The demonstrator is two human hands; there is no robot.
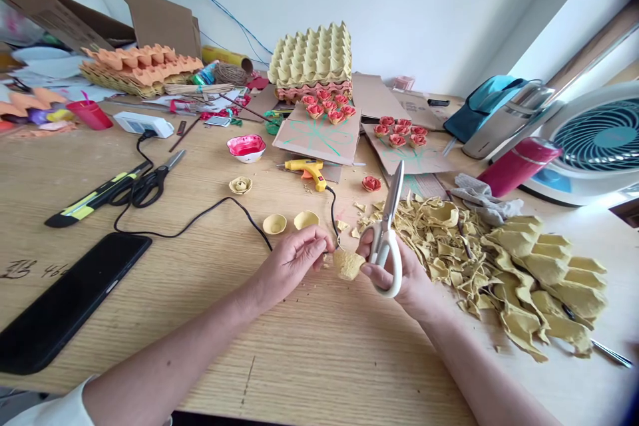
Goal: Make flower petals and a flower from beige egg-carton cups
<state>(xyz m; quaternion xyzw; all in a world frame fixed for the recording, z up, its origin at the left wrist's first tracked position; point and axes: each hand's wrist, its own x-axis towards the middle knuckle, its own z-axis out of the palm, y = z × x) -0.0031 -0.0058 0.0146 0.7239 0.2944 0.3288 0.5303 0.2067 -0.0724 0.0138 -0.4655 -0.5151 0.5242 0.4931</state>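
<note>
My left hand (pixel 294 256) pinches one side of a small yellow egg-carton piece (pixel 348 263) just above the wooden table (pixel 210 319). My right hand (pixel 399 269) touches the other side of that piece and grips white-handled scissors (pixel 388 229), whose blades point up and away. Both hands are closed. Two trimmed yellow cups (pixel 290 221) lie just beyond my left hand, and a pale paper rose (pixel 240 184) sits farther back.
A heap of yellow carton scraps (pixel 499 259) fills the right side. A glue gun (pixel 310 170) with black cord, red paper roses on cardboard (pixel 327 106), stacked egg trays (pixel 310 56), black scissors (pixel 150 183), a phone (pixel 64 299), a red bowl (pixel 246 146) and a fan (pixel 594 140) surround the work spot.
</note>
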